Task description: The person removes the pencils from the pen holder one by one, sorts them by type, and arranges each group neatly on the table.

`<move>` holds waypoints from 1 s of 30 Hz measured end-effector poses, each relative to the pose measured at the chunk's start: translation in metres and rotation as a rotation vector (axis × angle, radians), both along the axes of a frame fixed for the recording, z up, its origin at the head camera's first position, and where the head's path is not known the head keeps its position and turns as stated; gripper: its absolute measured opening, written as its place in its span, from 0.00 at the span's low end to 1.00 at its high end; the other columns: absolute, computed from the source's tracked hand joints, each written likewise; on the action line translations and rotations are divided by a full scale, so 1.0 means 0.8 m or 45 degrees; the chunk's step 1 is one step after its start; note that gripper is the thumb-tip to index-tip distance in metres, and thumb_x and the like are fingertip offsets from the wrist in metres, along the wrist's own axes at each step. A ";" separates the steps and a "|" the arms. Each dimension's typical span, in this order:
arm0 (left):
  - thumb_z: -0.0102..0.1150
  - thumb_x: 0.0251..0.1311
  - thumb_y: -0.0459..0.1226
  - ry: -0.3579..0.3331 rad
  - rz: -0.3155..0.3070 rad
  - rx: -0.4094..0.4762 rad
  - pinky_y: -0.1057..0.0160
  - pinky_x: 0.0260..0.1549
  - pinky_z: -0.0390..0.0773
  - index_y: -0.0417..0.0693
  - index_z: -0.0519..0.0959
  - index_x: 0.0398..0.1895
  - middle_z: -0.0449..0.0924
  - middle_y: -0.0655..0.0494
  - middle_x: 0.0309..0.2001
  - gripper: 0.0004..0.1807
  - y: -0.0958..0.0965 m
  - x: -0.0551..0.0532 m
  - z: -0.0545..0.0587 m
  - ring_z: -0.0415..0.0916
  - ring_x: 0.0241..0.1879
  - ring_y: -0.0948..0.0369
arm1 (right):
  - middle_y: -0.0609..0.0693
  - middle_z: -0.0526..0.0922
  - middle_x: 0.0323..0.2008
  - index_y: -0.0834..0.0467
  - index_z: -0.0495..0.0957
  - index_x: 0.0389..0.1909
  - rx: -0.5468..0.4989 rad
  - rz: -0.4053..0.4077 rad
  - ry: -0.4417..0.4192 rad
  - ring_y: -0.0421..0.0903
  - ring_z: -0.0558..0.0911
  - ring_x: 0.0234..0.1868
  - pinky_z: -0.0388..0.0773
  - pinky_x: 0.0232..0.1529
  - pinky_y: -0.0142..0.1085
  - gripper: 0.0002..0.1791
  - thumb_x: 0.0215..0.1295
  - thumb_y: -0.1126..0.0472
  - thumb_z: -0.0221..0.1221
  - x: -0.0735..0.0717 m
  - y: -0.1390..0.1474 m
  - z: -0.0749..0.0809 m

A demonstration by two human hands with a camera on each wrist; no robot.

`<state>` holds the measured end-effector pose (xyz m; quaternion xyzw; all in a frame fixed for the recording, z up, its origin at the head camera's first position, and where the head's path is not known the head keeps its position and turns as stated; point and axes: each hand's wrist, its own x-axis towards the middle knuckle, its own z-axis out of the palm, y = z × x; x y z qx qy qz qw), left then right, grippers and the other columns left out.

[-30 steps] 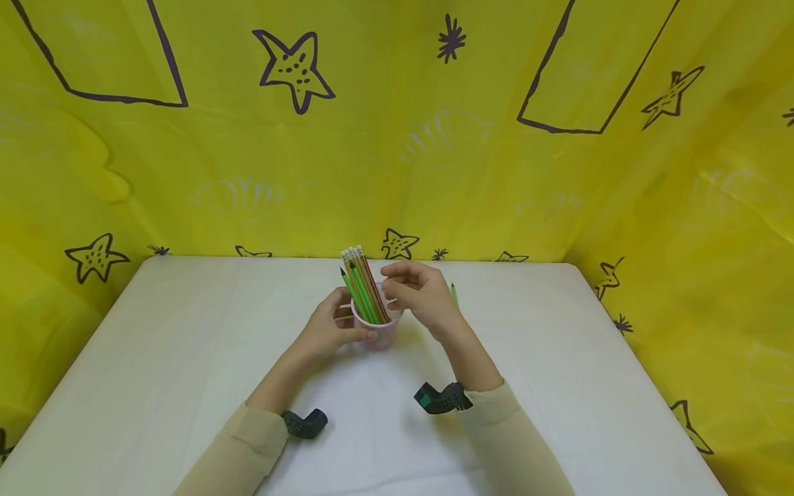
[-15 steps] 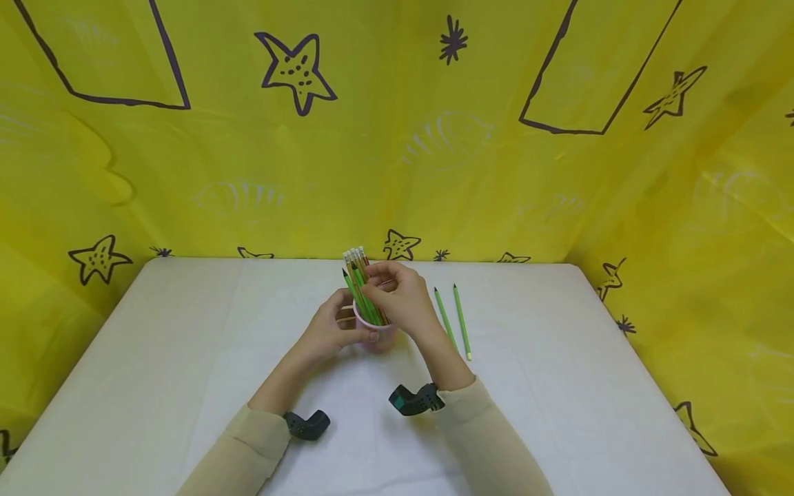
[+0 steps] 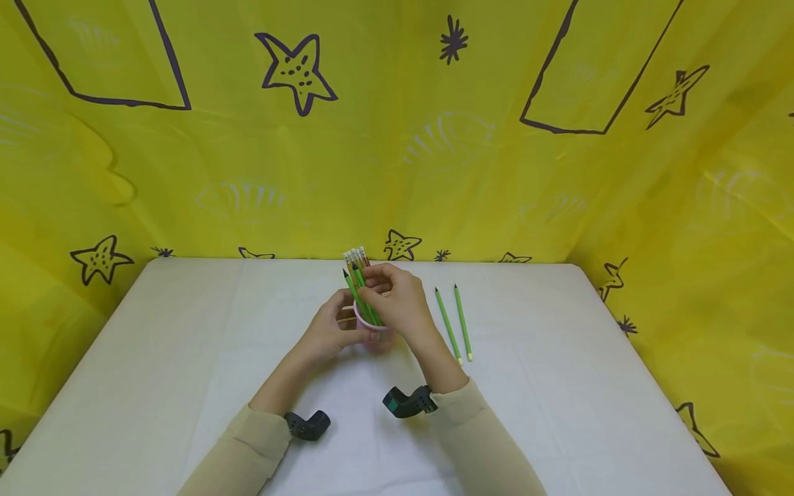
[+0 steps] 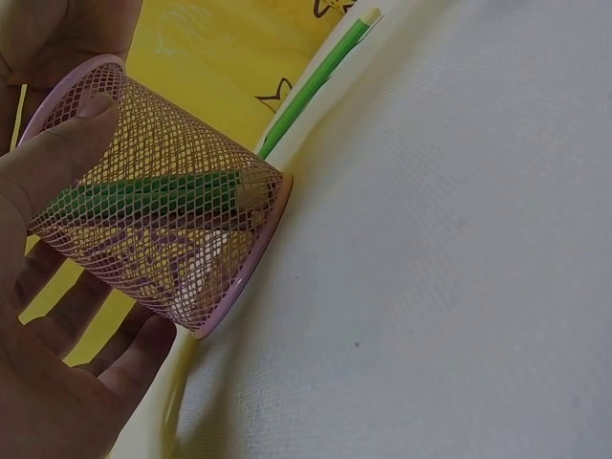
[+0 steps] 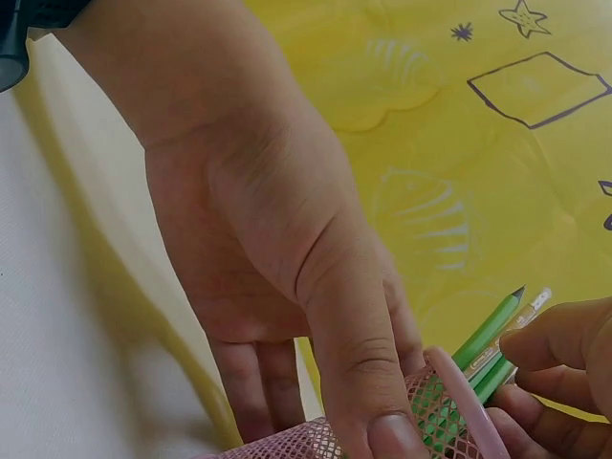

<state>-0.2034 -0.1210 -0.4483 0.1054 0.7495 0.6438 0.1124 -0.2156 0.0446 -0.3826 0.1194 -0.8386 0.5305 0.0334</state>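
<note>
My right hand (image 3: 397, 303) is pinching a green pencil (image 3: 362, 293) in the bunch, fingers curled around it just above the rim. My left hand (image 3: 331, 331) is wrapping the pink mesh cup (image 4: 163, 229), thumb pressing its wall. Right of my right fingers, two green pencils (image 3: 454, 324) are lying on the white table (image 3: 558, 358).

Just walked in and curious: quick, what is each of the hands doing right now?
Left hand: holding the pink mesh cup, fingers curled round its side.
Right hand: pinching a green pencil in the cup.
</note>
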 end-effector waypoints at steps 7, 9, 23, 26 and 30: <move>0.77 0.49 0.36 -0.009 0.013 -0.022 0.48 0.63 0.74 0.49 0.65 0.66 0.70 0.47 0.66 0.41 -0.001 0.002 0.005 0.74 0.62 0.46 | 0.48 0.85 0.34 0.58 0.84 0.46 0.038 -0.010 0.023 0.43 0.83 0.35 0.83 0.40 0.36 0.13 0.60 0.63 0.67 0.000 -0.005 0.002; 0.78 0.48 0.36 -0.014 0.018 -0.020 0.48 0.63 0.74 0.50 0.65 0.66 0.70 0.47 0.65 0.41 -0.001 0.002 0.006 0.74 0.62 0.46 | 0.48 0.85 0.33 0.58 0.84 0.45 0.048 -0.012 0.028 0.43 0.82 0.35 0.83 0.39 0.35 0.13 0.59 0.63 0.67 0.000 -0.006 0.001; 0.78 0.48 0.37 0.001 0.026 -0.011 0.47 0.64 0.73 0.49 0.66 0.66 0.72 0.46 0.65 0.42 0.000 0.002 -0.001 0.74 0.62 0.45 | 0.44 0.85 0.30 0.54 0.80 0.35 0.102 -0.056 0.041 0.40 0.82 0.32 0.82 0.38 0.35 0.07 0.57 0.62 0.69 0.001 -0.007 -0.004; 0.78 0.47 0.35 0.011 0.023 0.001 0.47 0.64 0.73 0.49 0.66 0.66 0.72 0.46 0.64 0.42 0.001 0.001 -0.002 0.74 0.62 0.45 | 0.46 0.85 0.30 0.55 0.81 0.35 0.042 -0.078 0.070 0.41 0.83 0.32 0.83 0.37 0.35 0.07 0.57 0.62 0.68 0.002 -0.003 -0.003; 0.79 0.46 0.35 0.029 0.041 -0.014 0.48 0.63 0.74 0.49 0.66 0.65 0.73 0.46 0.64 0.42 0.000 0.001 -0.004 0.75 0.61 0.45 | 0.47 0.85 0.33 0.55 0.81 0.37 -0.077 -0.092 0.099 0.42 0.83 0.35 0.84 0.39 0.36 0.07 0.58 0.62 0.68 0.003 0.004 0.000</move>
